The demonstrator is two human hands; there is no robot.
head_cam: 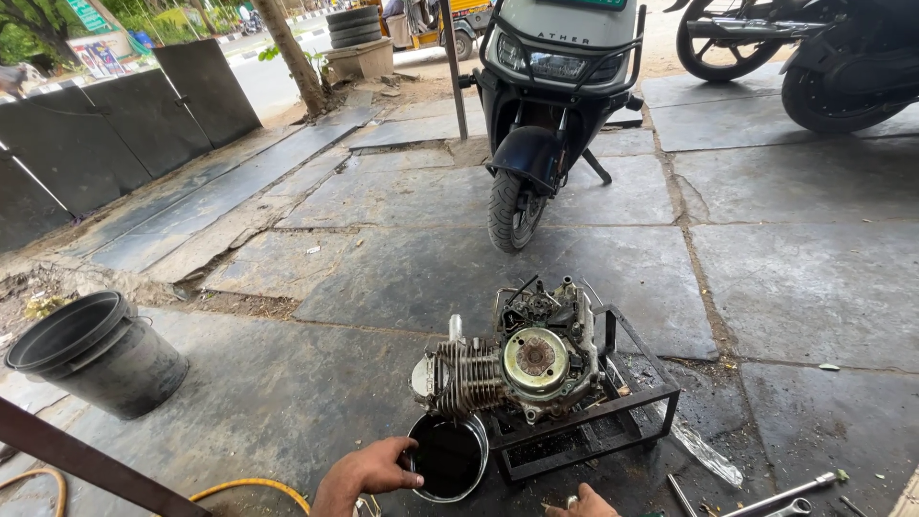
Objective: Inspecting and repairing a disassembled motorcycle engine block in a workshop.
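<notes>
A dirty motorcycle engine with cooling fins and a round flywheel sits tilted on a black metal frame stand. Under its finned cylinder stands a round metal pan holding dark oil. My left hand grips the pan's left rim. My right hand shows only partly at the bottom edge, near the stand's front; whether it holds anything is hidden.
A black bucket stands at the left. A grey scooter is parked ahead and a motorcycle at the top right. Spanners lie on the stone slabs at the bottom right. A yellow hose curls at the bottom left.
</notes>
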